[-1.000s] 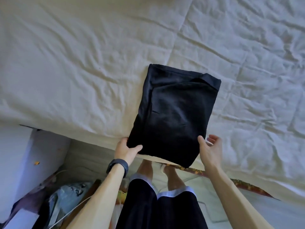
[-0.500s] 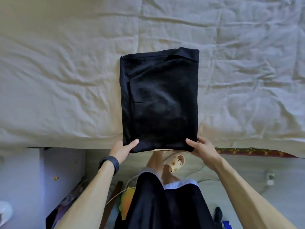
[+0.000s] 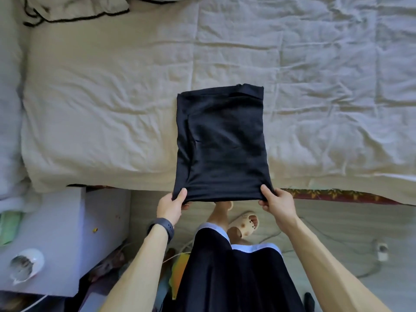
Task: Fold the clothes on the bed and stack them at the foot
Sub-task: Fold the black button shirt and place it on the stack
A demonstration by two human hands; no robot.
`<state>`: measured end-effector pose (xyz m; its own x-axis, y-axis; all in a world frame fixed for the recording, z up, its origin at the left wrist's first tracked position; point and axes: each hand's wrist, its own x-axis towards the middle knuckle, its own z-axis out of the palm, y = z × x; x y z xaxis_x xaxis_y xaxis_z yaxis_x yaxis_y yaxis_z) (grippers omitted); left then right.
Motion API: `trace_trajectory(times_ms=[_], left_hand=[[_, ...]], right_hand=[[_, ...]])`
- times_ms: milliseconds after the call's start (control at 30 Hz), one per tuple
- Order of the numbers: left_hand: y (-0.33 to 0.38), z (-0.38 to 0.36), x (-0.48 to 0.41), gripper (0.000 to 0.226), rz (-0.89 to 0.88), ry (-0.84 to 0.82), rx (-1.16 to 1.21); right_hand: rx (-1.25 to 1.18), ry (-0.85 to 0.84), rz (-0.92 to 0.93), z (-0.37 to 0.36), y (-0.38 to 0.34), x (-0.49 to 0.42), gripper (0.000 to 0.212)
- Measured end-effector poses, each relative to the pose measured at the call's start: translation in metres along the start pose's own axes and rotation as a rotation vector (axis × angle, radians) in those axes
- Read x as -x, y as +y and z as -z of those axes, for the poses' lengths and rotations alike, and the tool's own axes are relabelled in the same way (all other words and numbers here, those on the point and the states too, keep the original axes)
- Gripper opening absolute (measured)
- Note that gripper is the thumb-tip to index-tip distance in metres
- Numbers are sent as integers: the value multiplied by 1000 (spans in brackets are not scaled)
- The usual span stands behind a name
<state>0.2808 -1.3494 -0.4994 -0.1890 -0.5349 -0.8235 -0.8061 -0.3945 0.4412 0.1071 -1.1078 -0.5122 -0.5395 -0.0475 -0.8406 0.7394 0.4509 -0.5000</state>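
Note:
A folded black garment [image 3: 221, 143] lies as a neat rectangle on the cream quilted bed [image 3: 112, 97], its near edge hanging just past the bed's edge. My left hand [image 3: 172, 204] pinches the garment's near left corner, thumb on top. My right hand [image 3: 275, 202] pinches the near right corner the same way. A beige cloth with a black cord [image 3: 74, 10] lies at the far left of the bed.
A white cabinet [image 3: 67, 233] stands left of my legs, with a small white fan [image 3: 24, 265] on it. Cables and a plug [image 3: 381, 251] lie on the floor at the right. A patterned mattress edge [image 3: 337, 194] shows under the quilt.
The view has swung so the garment now lies square to the bed's edge. Both hands have closed on its near corners, thumbs on top, where before they only touched it.

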Motion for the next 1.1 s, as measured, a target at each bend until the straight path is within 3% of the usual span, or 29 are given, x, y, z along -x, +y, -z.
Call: trace_trajectory(times_ms=[367, 500, 600, 700, 767, 833, 967, 1033, 1100], left_hand=[[-18, 17, 73, 22, -1, 65, 102], [-14, 18, 90, 38, -140, 86, 230], [-1, 16, 89, 26, -193, 56, 264], [18, 23, 74, 34, -67, -33, 314], [34, 30, 58, 33, -39, -150, 319], [53, 35, 35, 33, -111, -240, 136], [92, 31, -24, 5, -299, -188, -355], [113, 28, -52, 25, -384, -39, -569], [129, 19, -77, 32, -432, 51, -592]], right_hand=[[77, -13, 42, 30, 24, 72, 14], [23, 48, 90, 32, 23, 95, 19], [-124, -44, 58, 33, 17, 94, 14], [-193, -137, 23, 41, 0, 79, 14], [-160, -227, 55, 45, -20, 67, 30], [42, -239, 149, 43, -42, 46, 42], [275, -120, 305, 24, -82, -9, 4], [384, -17, 378, 8, -100, -36, 17], [404, 48, 410, -10, -117, -59, 19]])
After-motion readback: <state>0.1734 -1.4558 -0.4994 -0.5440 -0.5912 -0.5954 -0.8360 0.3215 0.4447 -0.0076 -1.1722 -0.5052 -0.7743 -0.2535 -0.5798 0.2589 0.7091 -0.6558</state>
